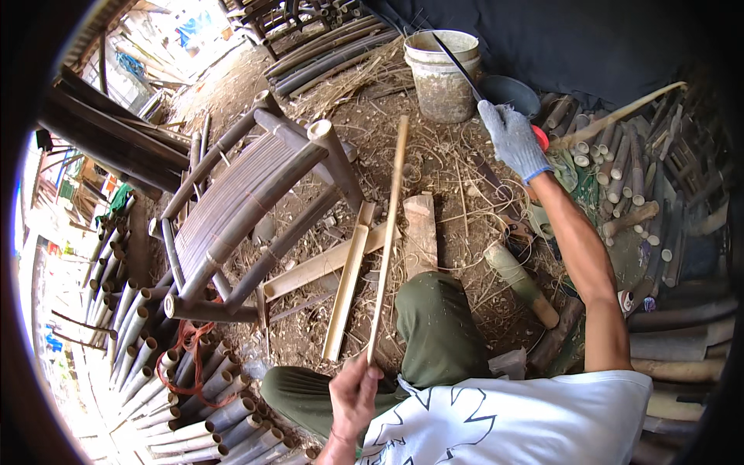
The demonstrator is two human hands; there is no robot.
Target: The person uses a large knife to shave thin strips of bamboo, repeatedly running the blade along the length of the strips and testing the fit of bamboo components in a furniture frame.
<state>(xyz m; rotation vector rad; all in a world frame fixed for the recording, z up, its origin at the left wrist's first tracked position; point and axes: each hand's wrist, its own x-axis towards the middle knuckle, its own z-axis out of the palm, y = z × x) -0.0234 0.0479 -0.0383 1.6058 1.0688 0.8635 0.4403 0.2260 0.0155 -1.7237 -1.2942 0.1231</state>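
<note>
My left hand [354, 391], bare, grips the near end of a long thin bamboo strip [389, 225] that runs away from me across the ground. My right hand [512, 139], in a grey knit glove, is raised at arm's length and closed on the red handle of a long dark blade [456, 62] that points up and to the left, over a bucket. A split half of bamboo [347, 283] lies beside the strip, with a wooden block [421, 225] just to its right. My green-trousered knee [434, 325] sits below them.
A bamboo chair frame [248, 205] lies tipped at left. A dirty white bucket [440, 74] and a dark bowl [510, 93] stand at the back. Cut bamboo tubes are stacked at lower left [155, 364] and at right [620, 167]. Shavings cover the dirt ground.
</note>
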